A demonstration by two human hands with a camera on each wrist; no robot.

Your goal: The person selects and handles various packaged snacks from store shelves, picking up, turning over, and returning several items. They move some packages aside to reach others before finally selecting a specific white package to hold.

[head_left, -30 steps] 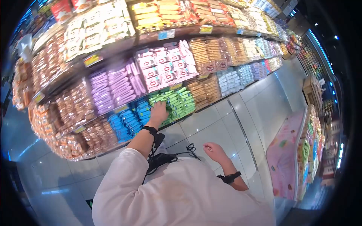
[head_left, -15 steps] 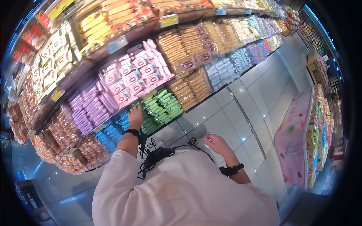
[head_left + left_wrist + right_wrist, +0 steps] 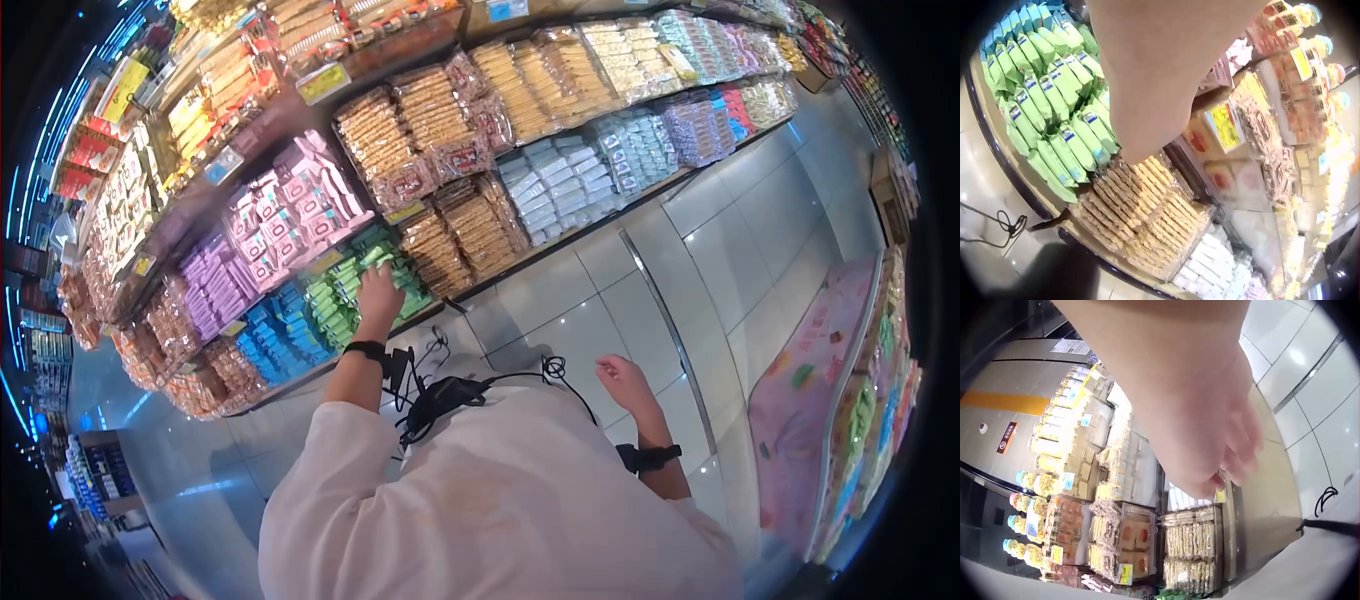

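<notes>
In the head view, my left hand (image 3: 380,303) reaches down to the bottom shelf. Its fingertips are at the green packets (image 3: 335,300), which stand in tight rows. The left wrist view shows the back of that hand (image 3: 1150,81) beside the green packets (image 3: 1047,100), its fingers hidden from this side. Blue packets (image 3: 277,335) lie left of the green ones, and brown snack bars (image 3: 465,240) in clear wrap lie to the right. My right hand (image 3: 622,378) hangs over the floor, fingers loosely curled around nothing; the right wrist view shows this hand (image 3: 1204,437) away from the goods.
Above are shelves with pink packets (image 3: 290,215), purple packets (image 3: 215,285) and more wrapped snacks. Pale blue packets (image 3: 560,190) continue rightward. A pink-sided display stand (image 3: 800,400) is at the right. Black cables (image 3: 445,400) hang at my waist over the tiled floor (image 3: 560,300).
My left hand went from the green packets to the blue-green border, then back over the green ones. The head view shifted along the shelf to the right. The right hand stayed hanging.
</notes>
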